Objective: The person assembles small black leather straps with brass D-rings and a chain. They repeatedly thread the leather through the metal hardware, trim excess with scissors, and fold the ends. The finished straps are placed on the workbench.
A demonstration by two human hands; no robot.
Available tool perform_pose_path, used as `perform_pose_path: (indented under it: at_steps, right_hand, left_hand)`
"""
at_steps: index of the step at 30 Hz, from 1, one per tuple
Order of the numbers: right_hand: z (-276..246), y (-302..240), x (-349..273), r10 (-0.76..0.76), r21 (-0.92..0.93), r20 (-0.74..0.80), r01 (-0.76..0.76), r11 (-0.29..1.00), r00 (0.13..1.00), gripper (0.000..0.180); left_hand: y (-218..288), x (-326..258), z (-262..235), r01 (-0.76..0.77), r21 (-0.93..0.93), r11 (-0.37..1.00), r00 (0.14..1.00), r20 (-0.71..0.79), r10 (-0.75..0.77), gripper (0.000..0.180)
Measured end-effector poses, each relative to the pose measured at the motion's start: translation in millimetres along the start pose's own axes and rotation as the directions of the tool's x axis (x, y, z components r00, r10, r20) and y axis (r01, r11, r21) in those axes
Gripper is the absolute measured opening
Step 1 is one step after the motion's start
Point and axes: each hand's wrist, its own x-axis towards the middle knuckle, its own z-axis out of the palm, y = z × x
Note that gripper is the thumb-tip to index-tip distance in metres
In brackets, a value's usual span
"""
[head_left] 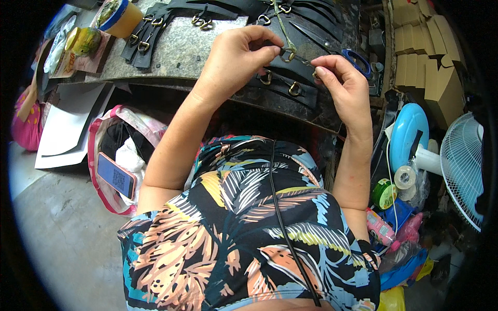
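Observation:
Both hands are raised over the near edge of the worktable. My left hand [231, 62] is closed in a pinch on a small dark piece beside a brass ring [288, 55]. A thin olive cord [280, 26] runs from the ring toward the far side. My right hand [342, 85] pinches a small brass-coloured metal piece [315, 75], partly covered by the fingertips. A thin dark line spans the gap between the hands. Beneath them lie black straps [280, 89] fitted with brass D-shaped rings. Scissors with blue handles [358, 63] rest just beyond my right hand.
More black straps with metal rings [144, 44] lie on the stone-like tabletop [181, 41]. A tub with a blue rim [122, 19] stands far left. Below are a bag [98, 155] and a phone [115, 175]. Right are cardboard boxes [441, 88] and a fan [461, 160].

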Motion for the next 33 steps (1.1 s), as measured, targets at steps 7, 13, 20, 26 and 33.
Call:
perform_pose_path:
  at_steps: [7, 13, 20, 26, 33]
  right_hand:
    - [0, 4, -2, -0.149, -0.600, -0.105, 0.057, 0.798, 0.983, 0.013]
    - [3, 10, -1, -0.367, -0.762, -0.078, 0.182, 0.621, 0.927, 0.008]
    - [10, 7, 7, -0.513, -0.704, -0.108, 0.298, 0.644, 0.852, 0.014]
    - [37, 7, 17, -0.517, -0.696, -0.020, 0.359, 0.622, 0.856, 0.017]
    - [34, 14, 16, -0.426, -0.484, -0.072, 0.341, 0.806, 0.902, 0.014]
  left_hand:
    - [-15, -7, 12, -0.186, 0.535, 0.824, 0.974, -0.012, 0.227, 0.016]
    - [-20, -5, 15, -0.181, 0.592, 0.785, 0.969, -0.027, 0.244, 0.017]
    - [-17, -3, 9, -0.204, 0.841, 0.501, 0.891, -0.053, 0.452, 0.018]
    - [-18, -1, 5, -0.261, 0.907, 0.331, 0.931, 0.146, 0.336, 0.028]
    - [-22, -1, 7, -0.271, 0.849, 0.454, 0.886, 0.036, 0.462, 0.025]
